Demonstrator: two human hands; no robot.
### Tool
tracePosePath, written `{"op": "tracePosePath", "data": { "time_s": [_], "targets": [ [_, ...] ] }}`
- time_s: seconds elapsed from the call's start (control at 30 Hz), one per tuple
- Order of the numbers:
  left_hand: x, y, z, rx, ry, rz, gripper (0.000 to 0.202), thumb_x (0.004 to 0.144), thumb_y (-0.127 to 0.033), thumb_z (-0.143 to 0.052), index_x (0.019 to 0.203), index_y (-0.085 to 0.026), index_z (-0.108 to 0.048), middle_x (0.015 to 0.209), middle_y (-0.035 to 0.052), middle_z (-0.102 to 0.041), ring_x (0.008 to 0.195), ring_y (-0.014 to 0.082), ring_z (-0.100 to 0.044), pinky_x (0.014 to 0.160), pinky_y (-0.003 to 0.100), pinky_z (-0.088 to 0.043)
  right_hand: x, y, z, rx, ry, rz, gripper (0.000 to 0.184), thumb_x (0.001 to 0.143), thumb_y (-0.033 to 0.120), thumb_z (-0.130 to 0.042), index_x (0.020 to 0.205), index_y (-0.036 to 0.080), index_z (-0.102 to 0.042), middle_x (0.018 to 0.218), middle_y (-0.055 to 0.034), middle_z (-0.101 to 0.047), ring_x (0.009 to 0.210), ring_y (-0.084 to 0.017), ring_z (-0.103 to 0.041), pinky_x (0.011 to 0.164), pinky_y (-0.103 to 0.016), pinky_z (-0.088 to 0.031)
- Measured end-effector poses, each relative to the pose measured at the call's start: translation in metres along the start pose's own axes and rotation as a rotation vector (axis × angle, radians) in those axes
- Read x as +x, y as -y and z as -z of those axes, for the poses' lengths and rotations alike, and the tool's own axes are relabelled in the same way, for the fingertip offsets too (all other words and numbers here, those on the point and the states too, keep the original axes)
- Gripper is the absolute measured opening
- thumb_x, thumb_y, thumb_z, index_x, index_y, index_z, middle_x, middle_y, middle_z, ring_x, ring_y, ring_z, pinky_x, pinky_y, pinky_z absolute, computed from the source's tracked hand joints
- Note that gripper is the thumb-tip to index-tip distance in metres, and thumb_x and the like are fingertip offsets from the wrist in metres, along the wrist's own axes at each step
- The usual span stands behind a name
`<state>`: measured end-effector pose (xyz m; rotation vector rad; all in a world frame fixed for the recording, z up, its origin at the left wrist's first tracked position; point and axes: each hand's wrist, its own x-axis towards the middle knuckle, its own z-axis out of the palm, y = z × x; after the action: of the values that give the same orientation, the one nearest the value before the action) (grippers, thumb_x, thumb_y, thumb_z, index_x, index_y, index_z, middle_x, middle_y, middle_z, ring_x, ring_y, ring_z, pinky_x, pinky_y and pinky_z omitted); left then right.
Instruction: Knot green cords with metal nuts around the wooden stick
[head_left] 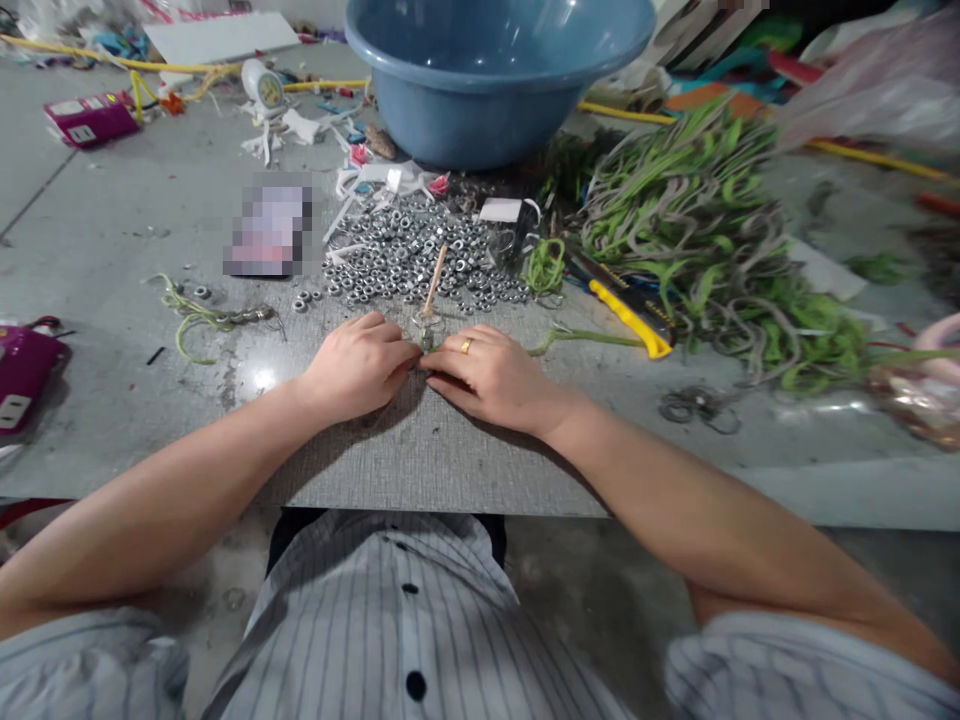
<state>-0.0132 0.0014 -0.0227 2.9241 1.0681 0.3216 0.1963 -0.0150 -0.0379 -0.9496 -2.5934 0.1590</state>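
Note:
My left hand [364,362] and my right hand [491,375] meet fingertip to fingertip over the table, both closed in a pinch. A green cord [585,337] runs out from behind my right hand toward the right. Between the fingertips is a small metallic piece [427,338], partly covered by the fingers; what my left fingers pinch is hidden. Just beyond it a thin wooden stick [436,278] slants upward. Behind my hands spreads a pile of metal nuts [405,262]. Another green cord with metal parts [214,318] lies to the left.
A blue basin [469,120] stands behind the nuts. A blurred-out phone-like object [270,230] lies left. On the right are a yellow utility knife [630,320], a heap of green and grey cords [697,220] and thin wire loops [697,405]. Purple boxes [91,119] sit at left.

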Motion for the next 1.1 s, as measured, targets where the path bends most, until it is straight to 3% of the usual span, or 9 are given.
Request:
{"op": "tracePosePath", "data": {
  "time_s": [0.27,0.37,0.5,0.63,0.77,0.97,1.1],
  "targets": [
    [0.001,0.003,0.005,-0.044,-0.084,0.052,0.036,0.093,-0.024,-0.037,0.098,-0.013,-0.071,0.082,0.0087,-0.067,0.077,0.0197,-0.056,0.073,0.034,-0.047,-0.002,-0.007,0.011,0.055,-0.091,-0.079,0.033,0.097,0.035,-0.043,0.100,0.017,-0.070,0.089,-0.0086,-0.073,0.087,-0.022,-0.065,0.082,-0.036,-0.045],
    [0.002,0.006,0.013,-0.053,-0.079,0.094,0.040,0.093,-0.025,-0.033,0.088,-0.013,-0.071,0.081,0.0103,-0.067,0.075,0.0208,-0.055,0.075,0.037,-0.047,-0.003,-0.016,0.015,0.062,-0.147,-0.166,0.030,0.095,0.035,-0.045,0.096,0.019,-0.071,0.088,-0.0079,-0.074,0.085,-0.022,-0.065,0.081,-0.036,-0.046],
    [0.000,0.011,0.026,-0.024,0.051,0.121,0.032,0.087,-0.029,-0.042,0.080,-0.015,-0.070,0.080,0.0105,-0.065,0.076,0.0224,-0.056,0.073,0.038,-0.046,-0.003,-0.025,0.015,0.086,-0.199,-0.235,0.026,0.092,0.029,-0.048,0.090,0.019,-0.072,0.086,-0.0072,-0.075,0.080,-0.020,-0.066,0.077,-0.034,-0.048],
    [-0.004,0.018,0.036,0.008,0.192,0.069,0.025,0.078,-0.028,-0.052,0.091,-0.017,-0.071,0.088,0.0092,-0.065,0.084,0.0240,-0.057,0.077,0.037,-0.046,-0.003,-0.027,0.013,0.113,-0.211,-0.261,0.023,0.090,0.028,-0.050,0.088,0.020,-0.072,0.086,-0.0061,-0.075,0.077,-0.020,-0.067,0.076,-0.034,-0.048],
    [-0.005,0.022,0.039,0.112,0.295,0.101,0.032,0.079,-0.030,-0.053,0.104,-0.017,-0.067,0.100,0.0102,-0.064,0.094,0.0266,-0.058,0.081,0.038,-0.046,-0.002,-0.027,0.010,0.120,-0.235,-0.251,0.022,0.088,0.027,-0.051,0.086,0.020,-0.072,0.082,-0.0055,-0.075,0.074,-0.019,-0.066,0.074,-0.034,-0.049],
    [-0.004,0.024,0.035,0.147,0.308,0.185,0.036,0.081,-0.026,-0.056,0.115,-0.016,-0.062,0.112,0.0107,-0.061,0.105,0.0279,-0.057,0.087,0.039,-0.047,-0.003,-0.027,0.020,0.091,-0.230,-0.286,0.020,0.087,0.025,-0.051,0.082,0.022,-0.070,0.081,-0.0040,-0.074,0.074,-0.019,-0.065,0.072,-0.034,-0.048],
    [-0.005,0.024,0.035,0.152,0.280,0.233,0.033,0.084,-0.022,-0.052,0.114,-0.014,-0.063,0.112,0.0124,-0.061,0.105,0.0282,-0.056,0.087,0.040,-0.047,-0.009,-0.036,0.043,-0.005,-0.063,-0.444,0.015,0.083,0.025,-0.053,0.082,0.023,-0.068,0.081,-0.0037,-0.072,0.071,-0.019,-0.063,0.067,-0.032,-0.044]
  ]
}}
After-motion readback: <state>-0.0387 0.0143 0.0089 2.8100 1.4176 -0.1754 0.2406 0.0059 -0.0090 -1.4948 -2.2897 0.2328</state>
